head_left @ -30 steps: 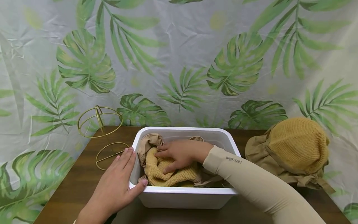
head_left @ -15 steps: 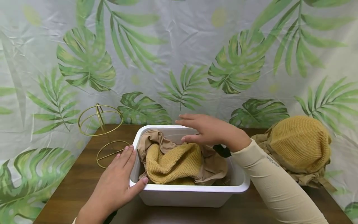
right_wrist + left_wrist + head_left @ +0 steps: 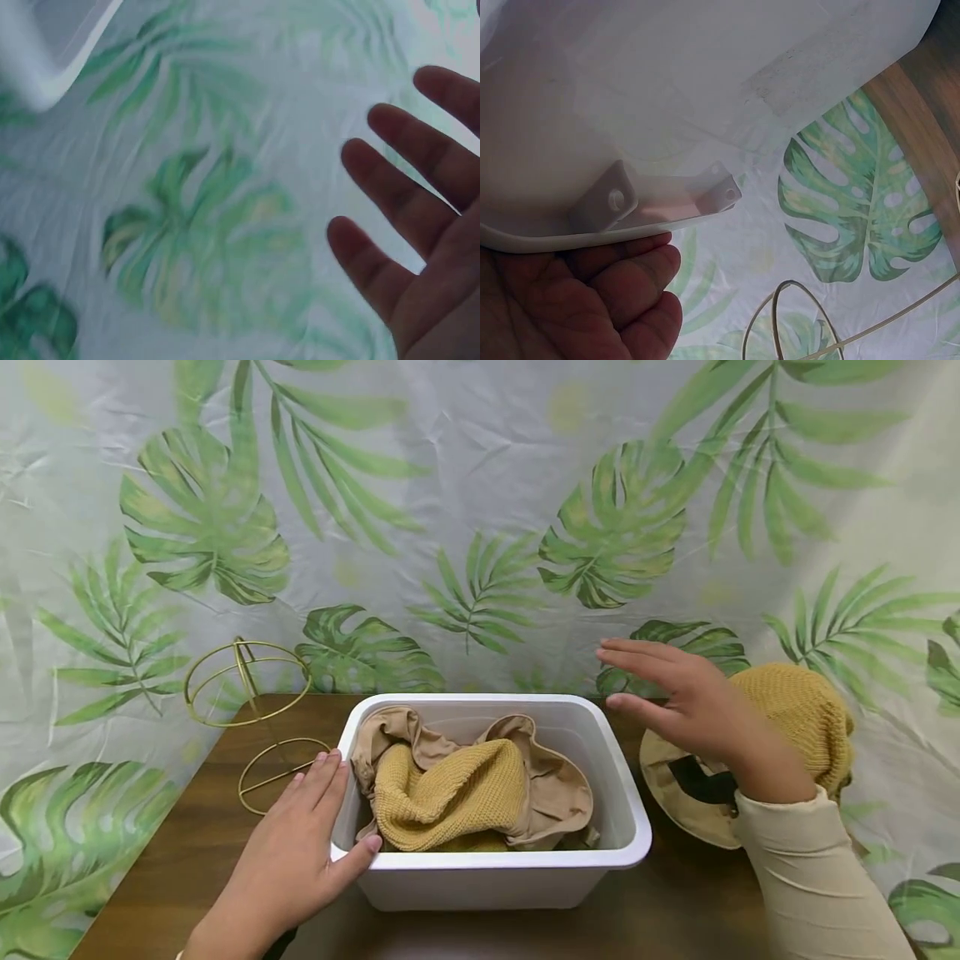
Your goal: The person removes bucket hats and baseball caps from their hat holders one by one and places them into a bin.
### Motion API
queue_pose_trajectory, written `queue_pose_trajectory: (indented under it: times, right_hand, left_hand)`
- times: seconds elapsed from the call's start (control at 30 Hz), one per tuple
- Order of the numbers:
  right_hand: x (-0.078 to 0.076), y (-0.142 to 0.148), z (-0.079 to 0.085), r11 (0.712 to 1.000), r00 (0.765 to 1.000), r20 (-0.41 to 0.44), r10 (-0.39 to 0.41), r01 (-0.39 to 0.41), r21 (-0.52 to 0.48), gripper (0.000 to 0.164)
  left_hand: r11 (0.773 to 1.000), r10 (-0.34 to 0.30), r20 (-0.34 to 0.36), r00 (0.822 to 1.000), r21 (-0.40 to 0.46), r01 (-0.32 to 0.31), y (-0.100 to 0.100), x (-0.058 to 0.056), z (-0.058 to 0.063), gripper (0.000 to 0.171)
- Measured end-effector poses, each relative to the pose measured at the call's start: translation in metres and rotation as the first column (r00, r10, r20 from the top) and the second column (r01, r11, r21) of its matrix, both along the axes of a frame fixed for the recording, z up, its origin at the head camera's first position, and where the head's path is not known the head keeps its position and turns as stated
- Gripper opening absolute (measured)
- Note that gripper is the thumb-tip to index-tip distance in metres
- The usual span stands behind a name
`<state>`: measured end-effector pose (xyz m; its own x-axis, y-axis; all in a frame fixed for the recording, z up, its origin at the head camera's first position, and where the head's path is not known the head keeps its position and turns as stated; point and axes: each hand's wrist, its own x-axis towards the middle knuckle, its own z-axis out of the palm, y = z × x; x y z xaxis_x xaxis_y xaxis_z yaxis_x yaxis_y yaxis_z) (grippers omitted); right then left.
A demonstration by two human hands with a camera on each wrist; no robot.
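Note:
In the head view, a white plastic bin holds a knitted mustard-yellow sun hat with a crumpled tan brim. My left hand rests on the bin's left rim, fingers straight and thumb over the front corner. The left wrist view shows those fingers against the underside of the rim. My right hand is in the air right of the bin, fingers extended, holding nothing. It overlaps a second yellow knitted hat with a tan brim. In the right wrist view its fingers are spread apart.
A gold wire stand with two rings stands left of the bin on the dark wooden table. Behind the table hangs a leaf-patterned sheet.
My right hand has lifted off the yellow hat in the bin and moved right, past the bin's edge toward the second hat. The left hand stays on the rim.

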<state>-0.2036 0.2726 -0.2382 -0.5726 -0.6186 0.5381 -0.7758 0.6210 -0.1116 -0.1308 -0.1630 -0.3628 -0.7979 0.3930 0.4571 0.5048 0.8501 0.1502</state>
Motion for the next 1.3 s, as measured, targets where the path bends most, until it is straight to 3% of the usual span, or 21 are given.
queue_pose_trajectory:
  times: [0.2,0.37,0.5,0.63,0.7,0.8,0.87,0.93,1.1,1.3]
  right_hand:
    - [0.014,0.058,-0.016,0.972,0.983,-0.108,-0.149,0.125,-0.199,0.048]
    - [0.022,0.094,-0.03,0.902,0.941,-0.108,-0.322,0.27,-0.338,0.042]
    - [0.025,0.119,-0.038,0.812,0.877,-0.068,-0.476,0.408,-0.418,0.04]
    - [0.026,0.142,-0.048,0.717,0.784,-0.004,-0.62,0.565,-0.408,0.042]
    - [0.026,0.152,-0.052,0.676,0.745,0.044,-0.666,0.626,-0.389,0.046]
    - [0.024,0.165,-0.056,0.634,0.708,0.153,-0.689,0.692,-0.346,0.053]
    - [0.019,0.174,-0.058,0.631,0.698,0.232,-0.677,0.713,-0.306,0.058]
    - [0.014,0.181,-0.063,0.652,0.701,0.284,-0.654,0.713,-0.259,0.063]
    - [0.005,0.191,-0.071,0.704,0.731,0.336,-0.594,0.675,-0.222,0.07]
    - [0.002,0.195,-0.074,0.703,0.732,0.386,-0.561,0.668,-0.243,0.072]
  left_hand:
    - [1.0,-0.007,-0.002,1.0,-0.008,0.007,-0.002,0.0,0.002,0.083]
    - [1.0,-0.006,-0.01,1.0,-0.007,0.006,-0.003,0.001,0.002,0.083]
    - [1.0,-0.002,-0.01,1.0,0.0,0.002,-0.003,0.001,0.002,0.082]
    - [1.0,0.002,-0.006,1.0,-0.006,-0.002,-0.002,0.001,0.001,0.082]
    - [1.0,0.003,-0.006,1.0,-0.011,-0.003,-0.002,0.001,0.001,0.082]
    - [1.0,0.002,-0.008,1.0,-0.018,-0.003,-0.002,0.001,0.002,0.082]
    - [1.0,0.003,-0.007,1.0,-0.019,-0.003,-0.002,0.001,0.002,0.083]
    - [1.0,0.005,-0.001,1.0,-0.022,-0.005,-0.002,0.0,0.002,0.083]
    - [1.0,0.006,0.007,1.0,-0.018,-0.005,-0.002,0.0,0.002,0.083]
    - [1.0,0.002,0.009,1.0,-0.009,-0.002,-0.003,0.001,0.001,0.083]
